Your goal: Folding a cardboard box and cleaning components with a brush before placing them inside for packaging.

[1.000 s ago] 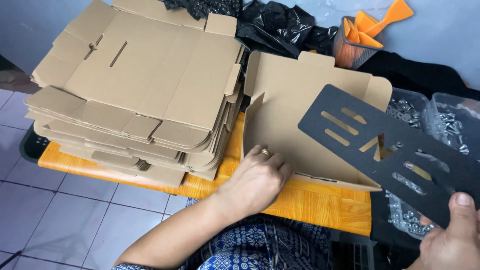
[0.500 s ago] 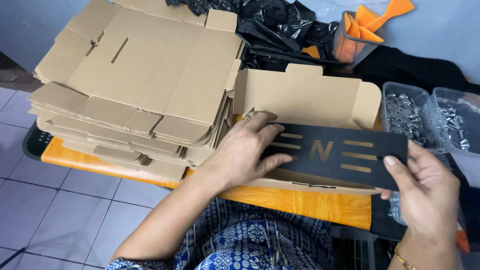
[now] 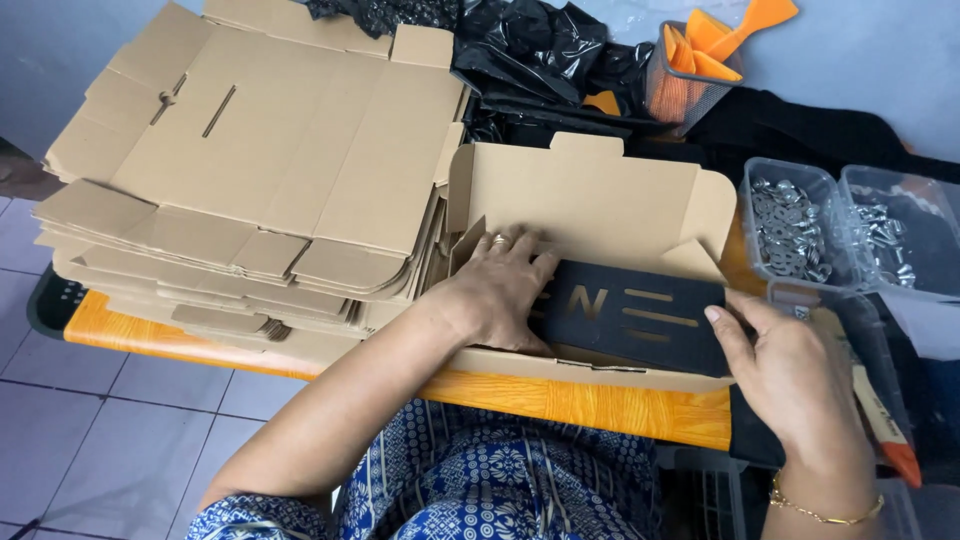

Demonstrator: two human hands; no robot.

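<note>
An open brown cardboard box (image 3: 600,195) stands on an orange table (image 3: 590,400) with its lid flap up. Inside it lies a flat black metal plate (image 3: 640,320) with cut-out slots. My left hand (image 3: 500,290), wearing a ring, presses flat on the plate's left end inside the box. At the box's right corner my right hand (image 3: 790,375), with a gold bracelet on the wrist, touches the plate's right end with thumb and fingers.
A tall stack of flat unfolded cardboard boxes (image 3: 250,170) fills the table's left. Two clear plastic tubs of metal washers and screws (image 3: 850,235) sit at right. Black plastic bags (image 3: 540,60) and a mesh basket with orange tools (image 3: 700,60) lie behind. An orange-tipped tool (image 3: 880,420) lies at right.
The black plate came down from the air at right into the box. My left hand moved from the box's front edge onto the plate; my right hand followed it in.
</note>
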